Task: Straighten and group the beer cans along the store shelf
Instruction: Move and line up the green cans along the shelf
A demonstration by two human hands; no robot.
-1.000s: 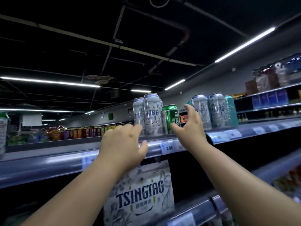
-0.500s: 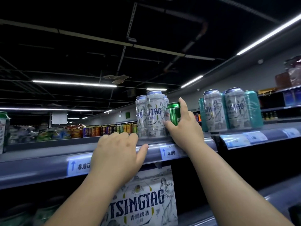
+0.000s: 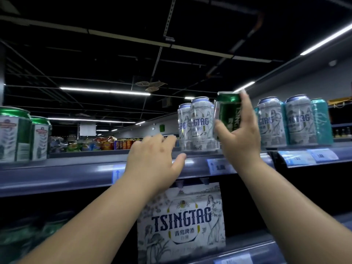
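My right hand (image 3: 241, 138) grips a green beer can (image 3: 227, 113) and holds it lifted and tilted above the top shelf (image 3: 57, 174). Just left of it stands a cluster of silver Tsingtao cans (image 3: 198, 124). Two more silver cans (image 3: 285, 121) and a teal can (image 3: 321, 123) stand to the right. My left hand (image 3: 154, 159) rests on the shelf's front edge, fingers loosely curled, holding nothing. Two green-topped cans (image 3: 22, 136) stand at the far left of the shelf.
Price tags (image 3: 306, 158) line the shelf's front rail. Below hangs a white Tsingtao multipack box (image 3: 182, 221) on the lower shelf. Behind the cans, distant aisles with colourful goods (image 3: 106, 144) show under ceiling lights.
My right hand closed on the green can and lifted it off the shelf, tilting it. The view shifted left, bringing the far-left cans into sight. My left hand stayed on the shelf edge.
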